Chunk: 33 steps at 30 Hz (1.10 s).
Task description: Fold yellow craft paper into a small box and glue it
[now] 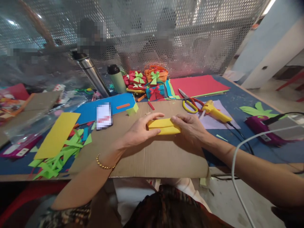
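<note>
A small folded yellow box [164,126], seemingly of paper or foam sheet, is held between my two hands above a cardboard sheet [147,158]. My left hand [141,129] wraps round its left end, thumb along the near side and fingers over the far side. At the right end, my right hand [190,126] pinches the box with the thumb on its top edge. Scissors with yellow and orange handles [190,106] lie beyond my right hand. Beside them a yellow glue gun [217,112] rests on a lilac sheet [213,123].
Several small bow-topped boxes [154,80] stand at the back, beside red sheets [199,85]. A green bottle [116,79] and steel flask [92,74] stand behind a blue sheet [90,110]. Green scraps [57,158] lie left. A white cable [235,158] crosses my right forearm.
</note>
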Each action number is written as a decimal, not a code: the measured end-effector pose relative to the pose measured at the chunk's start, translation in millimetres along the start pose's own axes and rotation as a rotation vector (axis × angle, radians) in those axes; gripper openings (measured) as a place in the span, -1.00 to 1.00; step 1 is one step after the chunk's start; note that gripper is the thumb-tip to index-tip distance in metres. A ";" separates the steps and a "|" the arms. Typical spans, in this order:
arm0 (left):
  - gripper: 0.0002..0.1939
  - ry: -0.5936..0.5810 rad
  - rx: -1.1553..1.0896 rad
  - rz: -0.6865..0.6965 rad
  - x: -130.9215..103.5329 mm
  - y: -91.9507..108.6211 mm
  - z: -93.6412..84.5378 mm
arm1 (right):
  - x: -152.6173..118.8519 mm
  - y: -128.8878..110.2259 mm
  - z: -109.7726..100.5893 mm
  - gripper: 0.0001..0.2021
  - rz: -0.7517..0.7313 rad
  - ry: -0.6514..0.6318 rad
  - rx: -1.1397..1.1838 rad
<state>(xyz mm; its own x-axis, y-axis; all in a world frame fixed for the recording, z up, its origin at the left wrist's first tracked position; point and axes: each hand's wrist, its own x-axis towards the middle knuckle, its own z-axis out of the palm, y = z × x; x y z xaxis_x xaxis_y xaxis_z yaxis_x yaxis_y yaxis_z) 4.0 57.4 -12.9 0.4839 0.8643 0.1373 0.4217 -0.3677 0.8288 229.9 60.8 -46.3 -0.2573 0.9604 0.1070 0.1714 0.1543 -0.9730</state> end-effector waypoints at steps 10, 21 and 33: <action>-0.74 0.160 0.030 0.047 -0.8 8.2 0.8 | -3.4 -8.8 1.6 -0.41 0.088 -0.089 0.164; -0.62 0.176 -0.432 -0.282 5.4 11.3 -3.4 | -4.3 -2.3 1.6 -0.61 -0.057 -0.066 -0.075; -0.67 0.080 -0.360 -0.346 4.0 7.8 -5.7 | -13.6 -5.8 0.2 -0.59 -0.226 -0.053 -0.415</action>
<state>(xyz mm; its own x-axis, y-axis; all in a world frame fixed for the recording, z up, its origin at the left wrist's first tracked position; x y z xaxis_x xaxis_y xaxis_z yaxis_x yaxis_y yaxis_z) 4.8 59.9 -2.9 0.2959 0.9436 -0.1488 0.2491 0.0742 0.9656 232.1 46.8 -42.1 -0.3787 0.8805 0.2853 0.4685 0.4482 -0.7614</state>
